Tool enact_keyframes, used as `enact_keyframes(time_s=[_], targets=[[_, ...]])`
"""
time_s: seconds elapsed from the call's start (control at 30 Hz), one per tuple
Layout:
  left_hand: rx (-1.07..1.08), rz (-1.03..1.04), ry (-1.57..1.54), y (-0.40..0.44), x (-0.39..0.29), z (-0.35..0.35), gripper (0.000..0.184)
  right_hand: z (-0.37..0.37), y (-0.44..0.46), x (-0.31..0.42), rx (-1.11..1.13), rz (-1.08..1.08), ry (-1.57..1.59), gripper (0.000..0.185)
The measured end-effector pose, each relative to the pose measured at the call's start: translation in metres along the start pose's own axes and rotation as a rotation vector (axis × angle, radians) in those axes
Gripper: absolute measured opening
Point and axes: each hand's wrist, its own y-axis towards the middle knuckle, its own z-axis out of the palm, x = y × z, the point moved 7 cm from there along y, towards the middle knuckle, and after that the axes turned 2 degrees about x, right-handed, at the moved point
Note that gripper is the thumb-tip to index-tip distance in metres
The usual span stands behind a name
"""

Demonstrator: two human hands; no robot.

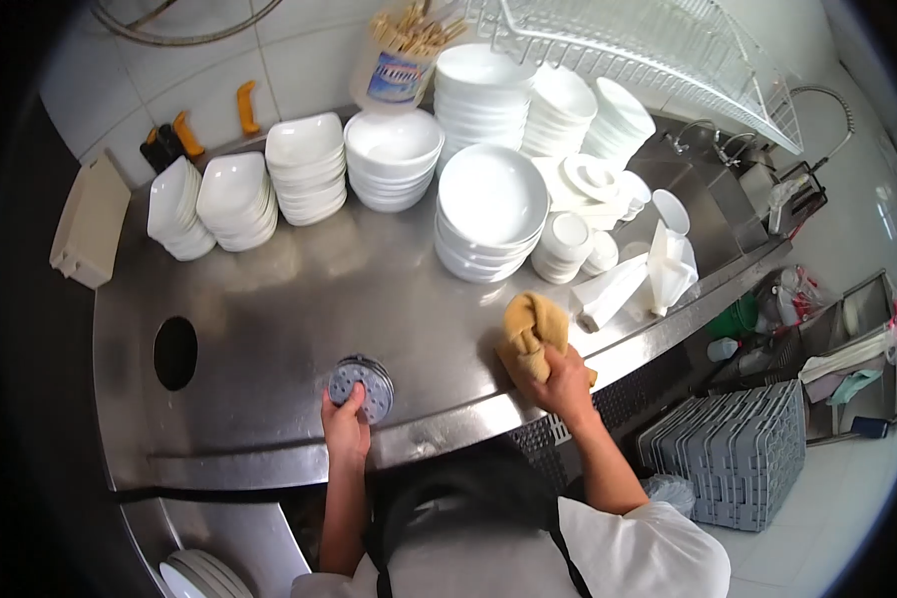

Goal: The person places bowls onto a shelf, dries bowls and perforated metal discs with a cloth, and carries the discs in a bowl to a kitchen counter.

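My left hand [345, 427] grips a short stack of small round grey dishes with dark speckles [374, 384], thumb on the top one. They are held over the front part of the steel counter [249, 339]. A folded mustard-yellow cloth [534, 321] is bunched in my right hand [565, 384], at the counter's front edge. Just beyond the cloth stand a stack of large white round bowls [490, 199] and some small upturned white cups [567, 239]. To the cloth's right, white angular dishes [613, 289] lie near the edge.
Stacked white rectangular dishes [304, 145] and round bowls [394, 140] line the back. A tub of wooden sticks [394, 75] stands behind them. A wire rack [658, 55] hangs above; a sink [708, 204] lies right. The counter has an oval hole [175, 354]. Grey crates [733, 453] stand on the floor.
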Motion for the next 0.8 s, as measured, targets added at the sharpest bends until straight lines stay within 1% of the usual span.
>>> enact_keyframes(time_s=[0.03,0.07,0.17,0.23,0.27,0.3,0.37,0.43,0.47,0.5,0.53,0.6,0.63,0.73,0.77,0.8], targets=[[0.006,-0.009,0.001,-0.001,0.001,0.005,0.041,-0.004,-0.001,0.009,-0.067,-0.032,0.054,0.031],[0.023,0.0,0.008,-0.001,0.004,0.009,0.038,-0.004,-0.002,0.01,-0.073,-0.034,0.045,0.03],[0.054,0.01,0.036,0.005,0.01,0.015,0.031,0.003,-0.008,0.002,0.001,0.025,0.042,0.03],[0.062,-0.008,0.021,0.006,0.011,0.023,0.035,0.022,-0.016,-0.022,0.086,0.082,0.017,0.03],[0.064,-0.016,0.008,0.006,0.011,0.028,0.037,0.023,-0.017,-0.024,0.086,0.079,0.025,0.03],[0.092,-0.017,0.006,0.002,0.008,0.037,0.034,0.024,-0.019,-0.026,0.088,0.073,0.033,0.03],[0.189,-0.084,-0.171,0.003,0.013,0.042,0.033,0.023,-0.017,-0.026,0.09,0.064,0.059,0.03],[0.247,-0.133,-0.319,0.008,0.022,0.041,0.031,0.03,-0.019,-0.033,0.174,0.093,0.043,0.034],[0.267,-0.133,-0.343,0.006,0.018,0.048,0.028,0.033,-0.019,-0.034,0.218,0.107,0.036,0.037],[0.284,-0.133,-0.368,0.004,0.015,0.055,0.025,0.037,-0.024,-0.038,0.337,0.191,0.014,0.055],[0.299,-0.133,-0.393,0.002,0.01,0.062,0.024,0.031,-0.024,-0.034,0.273,0.131,-0.061,0.061],[0.327,-0.073,-0.374,0.002,-0.001,0.074,0.028,0.02,-0.02,-0.023,0.146,0.001,-0.206,0.074],[0.337,-0.041,-0.365,0.002,-0.008,0.08,0.03,0.016,-0.018,-0.022,0.159,-0.003,-0.168,0.084],[0.489,0.039,-0.235,-0.011,-0.033,0.118,0.032,-0.005,-0.006,-0.023,-0.06,-0.027,0.124,0.085],[0.498,0.054,-0.225,-0.013,-0.034,0.125,0.034,-0.015,0.001,-0.018,-0.138,-0.038,0.321,0.084],[0.512,0.067,-0.215,-0.014,-0.033,0.135,0.035,-0.015,0.009,-0.008,-0.106,-0.078,0.461,0.081]])
